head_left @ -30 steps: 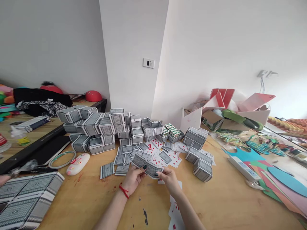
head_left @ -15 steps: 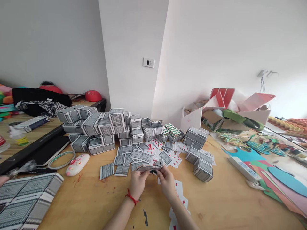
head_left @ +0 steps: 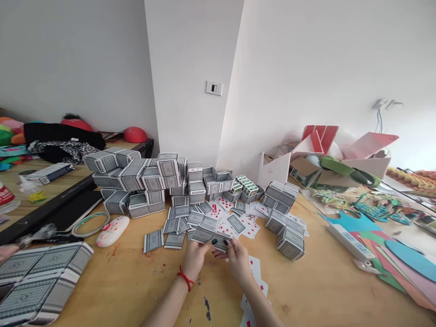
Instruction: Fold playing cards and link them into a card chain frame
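Observation:
Both my hands hold grey-backed playing cards (head_left: 204,234) over the middle of the table. My left hand (head_left: 195,262), with a red cord at the wrist, pinches them from the left. The fingers of my right hand (head_left: 239,258) are closed on their right end. How the cards are joined or folded is partly hidden by my fingers. Just beyond lie loose cards (head_left: 235,224), some face up and some face down. Face-up diamond cards (head_left: 255,268) stretch beneath my right forearm.
Blocks folded from cards (head_left: 132,175) stand stacked behind, with more blocks (head_left: 290,243) at the right. A white mouse (head_left: 113,230) and a large card structure (head_left: 44,281) are at the left, near another person's hand (head_left: 7,252). A power strip (head_left: 350,241) and coloured paper (head_left: 408,259) lie right.
The held cards have tilted, so their grey patterned backs now face me. My fingers have shifted along them. The view has moved slightly.

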`<state>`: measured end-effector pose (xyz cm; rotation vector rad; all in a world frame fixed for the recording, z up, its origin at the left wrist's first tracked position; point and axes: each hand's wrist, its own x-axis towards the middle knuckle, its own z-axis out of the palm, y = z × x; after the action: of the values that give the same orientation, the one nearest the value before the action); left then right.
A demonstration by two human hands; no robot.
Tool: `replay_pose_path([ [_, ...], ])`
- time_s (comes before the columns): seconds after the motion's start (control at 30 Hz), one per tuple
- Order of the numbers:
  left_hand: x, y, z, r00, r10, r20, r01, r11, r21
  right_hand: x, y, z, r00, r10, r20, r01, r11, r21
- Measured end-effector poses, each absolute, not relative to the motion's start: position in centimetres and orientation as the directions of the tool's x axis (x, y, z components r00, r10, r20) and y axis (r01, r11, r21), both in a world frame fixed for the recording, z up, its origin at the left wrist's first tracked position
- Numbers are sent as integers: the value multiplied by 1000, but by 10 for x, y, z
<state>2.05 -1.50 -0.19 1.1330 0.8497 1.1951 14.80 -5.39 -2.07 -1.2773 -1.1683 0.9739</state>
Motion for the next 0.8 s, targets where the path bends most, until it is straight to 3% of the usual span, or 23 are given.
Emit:
replay_pose_path([
  [0.43,23,-10,-23,161,983,-83,-371,138,918,133,-57,-17,155,977,143,198,111,-974],
  [0.57,26,-16,-13,141,989,-49,-564,121,817,135,-58,-20,185,956,229,443,127,-887],
  [0.67,22,-17,-5,159,983,-93,-655,176,735,136,-62,-14,65,954,292,605,195,-772],
  [0.8,13,-13,0,213,962,-173,-603,269,751,135,-66,-5,-74,972,225,561,227,-796],
])
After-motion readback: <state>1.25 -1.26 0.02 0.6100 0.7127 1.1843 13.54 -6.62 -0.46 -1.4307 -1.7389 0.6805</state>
